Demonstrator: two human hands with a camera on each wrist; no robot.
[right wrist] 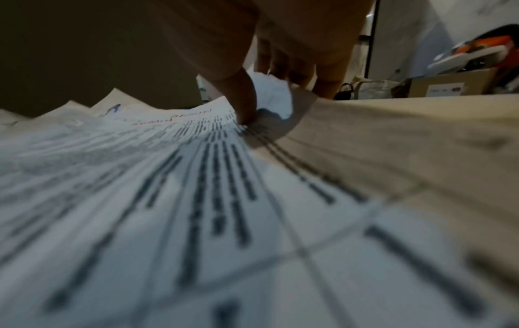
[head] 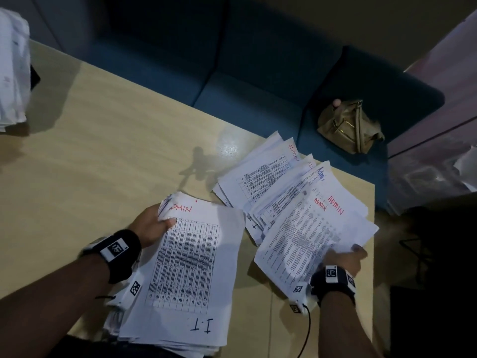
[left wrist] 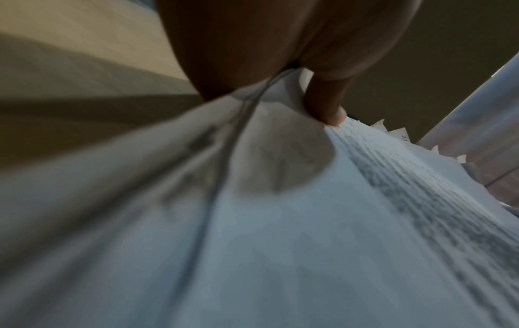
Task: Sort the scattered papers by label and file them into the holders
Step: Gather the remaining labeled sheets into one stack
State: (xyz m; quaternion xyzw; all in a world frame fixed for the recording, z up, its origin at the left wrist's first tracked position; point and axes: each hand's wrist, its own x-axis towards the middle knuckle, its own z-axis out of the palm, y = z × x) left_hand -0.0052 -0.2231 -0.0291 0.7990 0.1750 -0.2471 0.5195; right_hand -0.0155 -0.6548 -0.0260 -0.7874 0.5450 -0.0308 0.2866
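Note:
My left hand [head: 157, 223] grips the far edge of a thick stack of printed papers [head: 185, 275] at the table's near edge; its top sheet is marked "I.T" in blue, and a sheet under it shows red "ADMIN". The left wrist view shows the thumb [left wrist: 325, 106] pressed on the stack [left wrist: 280, 222]. My right hand [head: 346, 257] pinches the near corner of a sheet [head: 304, 228] marked "ADMIN" in red, thumb on top [right wrist: 244, 104] and fingers beneath. That sheet lies on a fanned pile of ADMIN papers [head: 268, 171] at the table's right.
The light wooden table [head: 103, 151] has bare surface left of the piles. A white pile of papers [head: 13, 68] stands at the far left. A blue sofa [head: 232, 60] runs behind the table with a tan handbag [head: 348, 125] on it.

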